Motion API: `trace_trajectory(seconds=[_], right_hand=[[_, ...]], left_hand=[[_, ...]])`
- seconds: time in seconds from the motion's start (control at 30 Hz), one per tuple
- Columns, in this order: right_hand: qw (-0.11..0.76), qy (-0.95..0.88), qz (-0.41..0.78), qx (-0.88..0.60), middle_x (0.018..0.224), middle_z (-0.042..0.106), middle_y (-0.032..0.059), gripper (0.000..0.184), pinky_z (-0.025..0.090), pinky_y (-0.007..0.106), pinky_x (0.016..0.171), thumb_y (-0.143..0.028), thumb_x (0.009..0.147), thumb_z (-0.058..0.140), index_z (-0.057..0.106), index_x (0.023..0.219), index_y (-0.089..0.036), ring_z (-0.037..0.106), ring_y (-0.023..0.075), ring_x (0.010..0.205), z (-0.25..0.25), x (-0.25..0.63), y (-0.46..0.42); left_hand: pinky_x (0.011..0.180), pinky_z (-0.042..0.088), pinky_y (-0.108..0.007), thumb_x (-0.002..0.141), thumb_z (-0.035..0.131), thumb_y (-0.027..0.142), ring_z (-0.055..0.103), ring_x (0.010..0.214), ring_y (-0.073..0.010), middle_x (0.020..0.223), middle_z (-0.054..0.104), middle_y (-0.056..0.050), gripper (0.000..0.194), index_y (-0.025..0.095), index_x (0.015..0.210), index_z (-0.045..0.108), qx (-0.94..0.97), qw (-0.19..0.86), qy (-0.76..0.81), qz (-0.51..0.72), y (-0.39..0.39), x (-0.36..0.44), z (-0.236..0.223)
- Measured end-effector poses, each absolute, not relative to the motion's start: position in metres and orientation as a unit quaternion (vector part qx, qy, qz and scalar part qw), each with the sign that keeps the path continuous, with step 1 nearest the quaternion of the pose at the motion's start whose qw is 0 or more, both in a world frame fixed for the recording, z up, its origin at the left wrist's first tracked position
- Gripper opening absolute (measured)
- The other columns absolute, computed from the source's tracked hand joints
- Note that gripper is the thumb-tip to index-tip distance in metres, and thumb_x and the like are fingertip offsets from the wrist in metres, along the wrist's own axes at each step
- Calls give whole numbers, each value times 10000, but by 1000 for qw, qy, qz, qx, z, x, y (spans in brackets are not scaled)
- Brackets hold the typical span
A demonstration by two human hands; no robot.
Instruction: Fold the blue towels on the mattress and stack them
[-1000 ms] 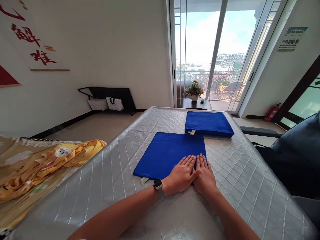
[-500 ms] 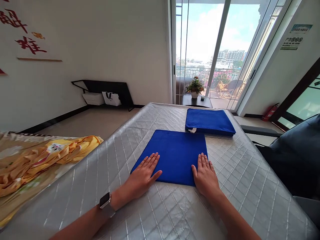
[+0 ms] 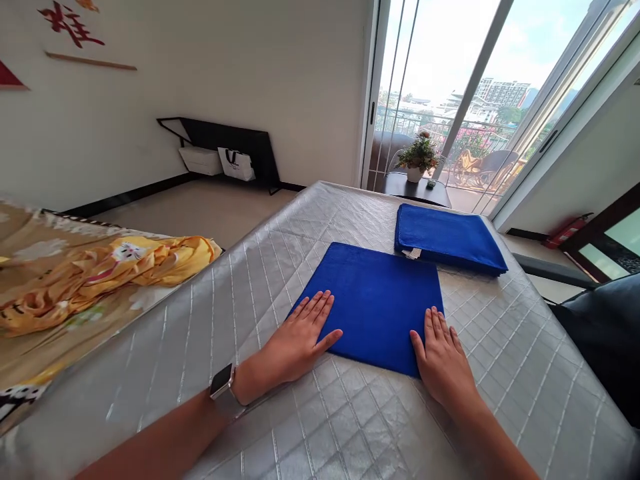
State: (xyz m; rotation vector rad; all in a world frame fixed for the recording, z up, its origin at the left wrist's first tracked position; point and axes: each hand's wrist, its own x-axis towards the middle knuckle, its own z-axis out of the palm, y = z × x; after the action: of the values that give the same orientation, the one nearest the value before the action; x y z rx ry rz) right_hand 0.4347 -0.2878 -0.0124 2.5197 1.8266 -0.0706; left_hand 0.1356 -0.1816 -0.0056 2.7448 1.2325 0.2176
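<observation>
A flat blue cloth (image 3: 380, 300), squarish in shape, lies on a silver quilted cover (image 3: 360, 413). My left hand (image 3: 300, 337) rests palm down on its near left corner, fingers stretched and thumb out to the side. On the near right edge lies my right hand (image 3: 443, 353), also flat, with the fingers straight and close together and the thumb apart. Neither hand grips anything. Just beyond the cloth, to the right, sits a thicker folded blue stack (image 3: 450, 237) with a small white tag (image 3: 413, 253) at its near left corner.
At the left is a bed with rumpled yellow bedding (image 3: 145, 263). A black rack (image 3: 225, 140) with a white bag (image 3: 236, 165) stands by the wall. Behind the covered surface are a potted plant (image 3: 419, 157) and a glass door. A black chair (image 3: 605, 320) stands at the right.
The camera view has tilted down and turned left, so the scene sits further right and higher. Both hands stay flat on the blue cloth, which looks unmoved.
</observation>
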Motion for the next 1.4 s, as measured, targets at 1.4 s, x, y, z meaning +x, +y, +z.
trace_trajectory(seconds=[1.4], right_hand=[[-24, 633, -27, 773, 1683, 157, 145, 650, 122, 414, 1254, -334, 1031, 200, 200, 1600, -21, 118, 236, 1563, -7, 458, -271]], left_hand=[[1256, 207, -416, 1033, 142, 649, 237, 1540, -241, 1638, 314, -157, 801, 98, 1592, 305, 942, 89, 298, 126, -194, 304, 9]])
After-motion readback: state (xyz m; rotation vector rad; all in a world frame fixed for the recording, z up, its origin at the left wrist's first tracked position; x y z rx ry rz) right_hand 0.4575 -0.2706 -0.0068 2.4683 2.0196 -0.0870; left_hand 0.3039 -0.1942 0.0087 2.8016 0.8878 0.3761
